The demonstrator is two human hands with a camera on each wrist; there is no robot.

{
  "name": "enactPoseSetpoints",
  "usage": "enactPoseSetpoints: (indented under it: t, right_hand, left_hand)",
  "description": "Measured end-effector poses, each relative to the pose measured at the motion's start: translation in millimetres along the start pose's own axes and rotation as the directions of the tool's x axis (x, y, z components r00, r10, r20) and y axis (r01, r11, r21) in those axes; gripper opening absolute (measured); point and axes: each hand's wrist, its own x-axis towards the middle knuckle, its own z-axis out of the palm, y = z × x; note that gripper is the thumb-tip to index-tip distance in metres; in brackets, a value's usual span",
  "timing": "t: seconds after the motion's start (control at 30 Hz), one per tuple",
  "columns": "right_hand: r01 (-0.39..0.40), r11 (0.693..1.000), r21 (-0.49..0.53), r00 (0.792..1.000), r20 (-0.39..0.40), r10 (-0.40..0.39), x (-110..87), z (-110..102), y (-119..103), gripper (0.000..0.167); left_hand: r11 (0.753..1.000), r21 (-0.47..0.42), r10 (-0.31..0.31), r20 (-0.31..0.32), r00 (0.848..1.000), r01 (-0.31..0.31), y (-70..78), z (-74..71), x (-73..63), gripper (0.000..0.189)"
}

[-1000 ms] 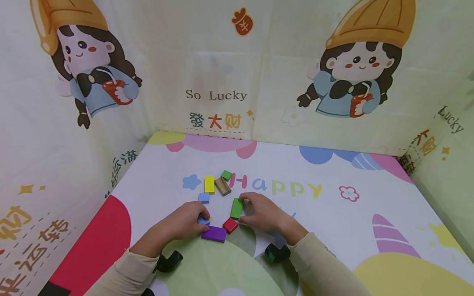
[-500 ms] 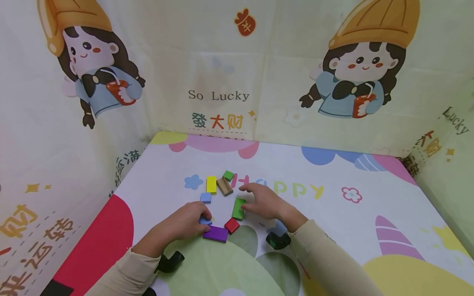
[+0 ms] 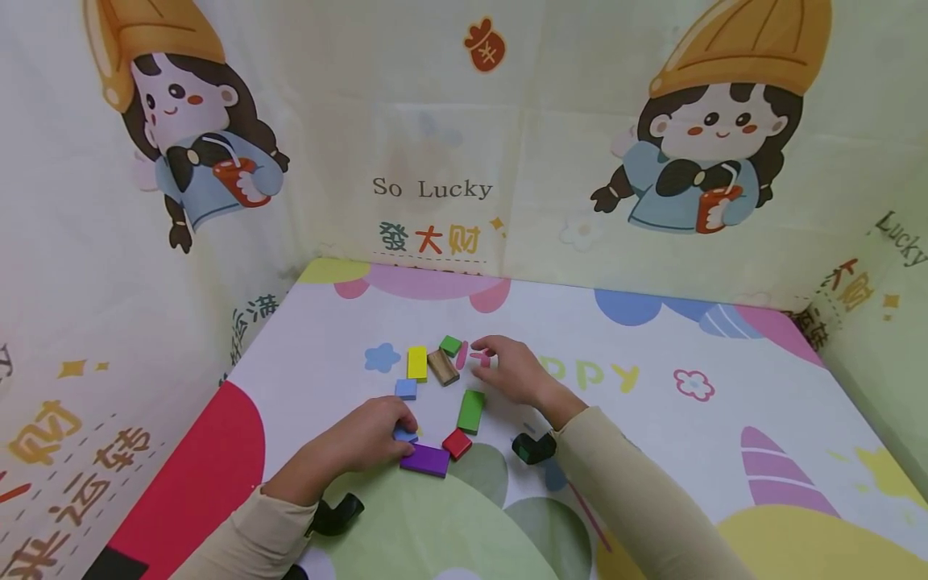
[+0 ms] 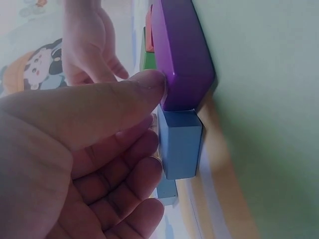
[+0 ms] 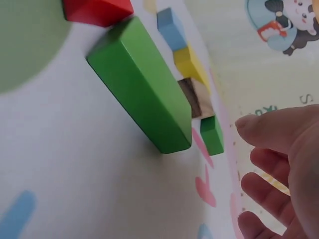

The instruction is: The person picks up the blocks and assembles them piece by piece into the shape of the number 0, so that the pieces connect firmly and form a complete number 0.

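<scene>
My left hand (image 3: 373, 431) rests at the near left of a loose ring of wooden blocks. In the left wrist view its thumb touches the purple block (image 4: 184, 55), and its loosely curled fingers lie beside a blue block (image 4: 182, 144), partly hidden by the hand in the head view. My right hand (image 3: 513, 370) hovers with parted fingers, holding nothing. It is right of the brown wooden block (image 3: 443, 367) and small green block (image 3: 450, 346). Just below it lies the long green block (image 3: 470, 412), its end near the red block (image 3: 457, 444).
A yellow block (image 3: 416, 364) and a second blue block (image 3: 406, 389) form the ring's left side. The printed cloth (image 3: 652, 451) covers the table. Printed cloth walls (image 3: 544, 161) rise behind and at both sides. Black wrist devices (image 3: 532, 448) sit under both forearms.
My right hand has let go of the long green block and moved away toward the small green block. My left hand has stayed in place. The head view has shifted slightly.
</scene>
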Motion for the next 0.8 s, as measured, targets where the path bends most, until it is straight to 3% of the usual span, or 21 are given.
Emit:
enactPoseSetpoints:
  t: [0.3,0.8]
  right_hand:
    - [-0.039,0.999,0.001,0.999,0.012,0.039,22.0,6.1,1.9,0.041]
    - [-0.051,0.999,-0.004,0.998,0.033,0.051,41.2,13.6,0.5,0.042]
  left_hand:
    - [1.0,-0.025,0.005,-0.004,1.0,-0.006,-0.4,0.3,-1.5,0.019]
    - [1.0,-0.022,0.017,-0.005,1.0,-0.017,-1.7,0.5,-0.9,0.02]
